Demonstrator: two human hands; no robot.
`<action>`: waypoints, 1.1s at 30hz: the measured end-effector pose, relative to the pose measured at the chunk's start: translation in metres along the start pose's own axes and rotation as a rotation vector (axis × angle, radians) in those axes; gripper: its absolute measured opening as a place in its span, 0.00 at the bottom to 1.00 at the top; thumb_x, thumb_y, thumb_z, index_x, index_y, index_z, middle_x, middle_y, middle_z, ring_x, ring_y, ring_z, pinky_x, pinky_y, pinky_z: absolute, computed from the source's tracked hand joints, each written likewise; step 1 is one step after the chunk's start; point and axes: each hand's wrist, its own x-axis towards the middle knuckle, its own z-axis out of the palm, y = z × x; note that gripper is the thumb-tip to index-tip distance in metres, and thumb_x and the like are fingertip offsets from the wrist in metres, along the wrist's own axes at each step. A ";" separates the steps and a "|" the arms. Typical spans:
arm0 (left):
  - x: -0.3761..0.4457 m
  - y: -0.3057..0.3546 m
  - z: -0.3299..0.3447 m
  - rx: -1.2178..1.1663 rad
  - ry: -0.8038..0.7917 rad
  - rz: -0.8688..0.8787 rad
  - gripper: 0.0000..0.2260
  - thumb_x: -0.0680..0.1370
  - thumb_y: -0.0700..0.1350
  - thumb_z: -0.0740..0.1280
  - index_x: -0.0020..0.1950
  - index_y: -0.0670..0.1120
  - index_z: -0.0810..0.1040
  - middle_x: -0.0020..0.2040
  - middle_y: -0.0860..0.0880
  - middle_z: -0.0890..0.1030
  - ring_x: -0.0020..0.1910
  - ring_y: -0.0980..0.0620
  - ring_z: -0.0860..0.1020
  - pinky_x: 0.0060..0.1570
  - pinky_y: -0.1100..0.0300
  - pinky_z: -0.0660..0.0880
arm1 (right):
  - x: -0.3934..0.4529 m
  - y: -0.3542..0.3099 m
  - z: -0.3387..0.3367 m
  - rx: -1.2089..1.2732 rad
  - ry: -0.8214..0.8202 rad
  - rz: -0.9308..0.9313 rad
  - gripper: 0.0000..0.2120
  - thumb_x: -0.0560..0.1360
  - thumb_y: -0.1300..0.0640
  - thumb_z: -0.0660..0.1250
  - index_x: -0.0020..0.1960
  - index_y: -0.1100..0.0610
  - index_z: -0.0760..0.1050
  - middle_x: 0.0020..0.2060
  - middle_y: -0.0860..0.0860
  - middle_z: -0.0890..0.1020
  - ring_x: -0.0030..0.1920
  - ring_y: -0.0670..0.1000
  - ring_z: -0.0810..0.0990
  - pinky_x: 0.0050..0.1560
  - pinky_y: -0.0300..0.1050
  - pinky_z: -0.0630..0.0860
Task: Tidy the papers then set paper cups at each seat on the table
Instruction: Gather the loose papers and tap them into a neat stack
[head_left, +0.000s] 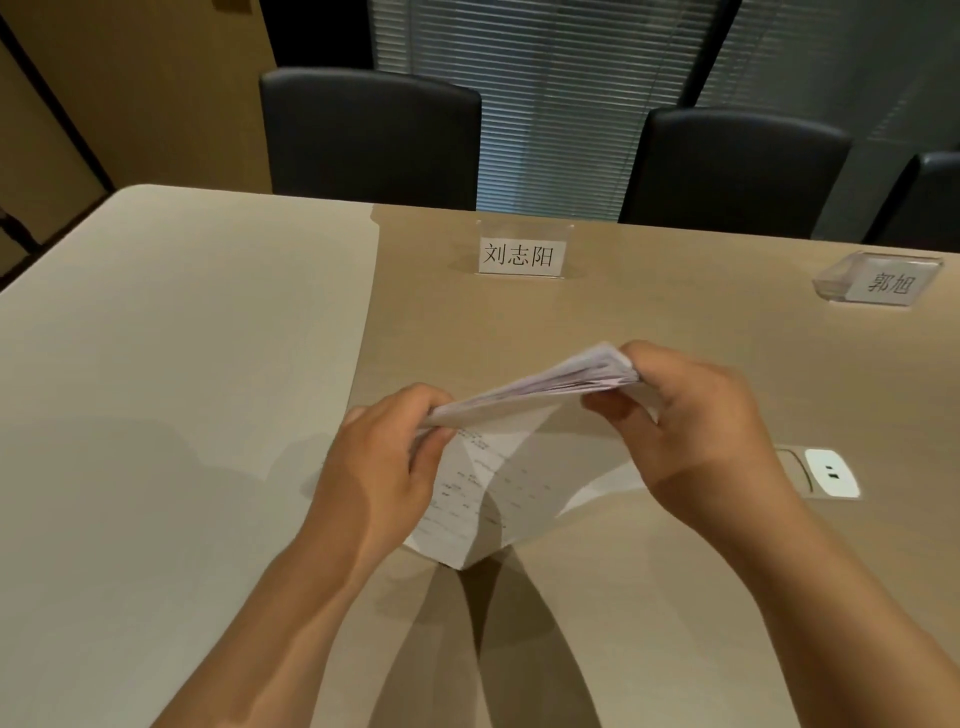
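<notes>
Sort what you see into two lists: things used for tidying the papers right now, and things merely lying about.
In use: stack of papers, left hand, right hand, table.

Lying about: two name cards, chairs, table socket.

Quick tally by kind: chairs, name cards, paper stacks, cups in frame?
Chairs: 3
Name cards: 2
Paper stacks: 1, held by left hand and right hand
Cups: 0
Total: 6
</notes>
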 end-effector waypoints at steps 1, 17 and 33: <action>0.000 -0.001 -0.004 0.009 -0.003 -0.033 0.04 0.78 0.49 0.67 0.48 0.59 0.74 0.40 0.62 0.78 0.46 0.49 0.77 0.39 0.54 0.75 | -0.004 0.006 0.002 0.083 0.011 0.050 0.03 0.74 0.64 0.72 0.44 0.56 0.81 0.34 0.48 0.81 0.35 0.48 0.77 0.37 0.39 0.73; -0.015 -0.052 -0.004 -0.721 -0.034 -0.463 0.11 0.77 0.33 0.67 0.56 0.46 0.80 0.50 0.53 0.87 0.51 0.53 0.85 0.46 0.64 0.81 | -0.054 0.079 0.037 0.878 0.162 0.632 0.08 0.69 0.62 0.71 0.49 0.56 0.80 0.40 0.49 0.87 0.43 0.49 0.85 0.43 0.37 0.81; -0.041 -0.073 0.036 -0.652 0.101 -0.611 0.16 0.72 0.38 0.75 0.53 0.57 0.80 0.50 0.54 0.86 0.52 0.57 0.83 0.50 0.60 0.79 | -0.086 0.103 0.081 0.863 0.037 0.741 0.17 0.70 0.64 0.75 0.57 0.56 0.78 0.49 0.54 0.86 0.52 0.51 0.84 0.48 0.42 0.80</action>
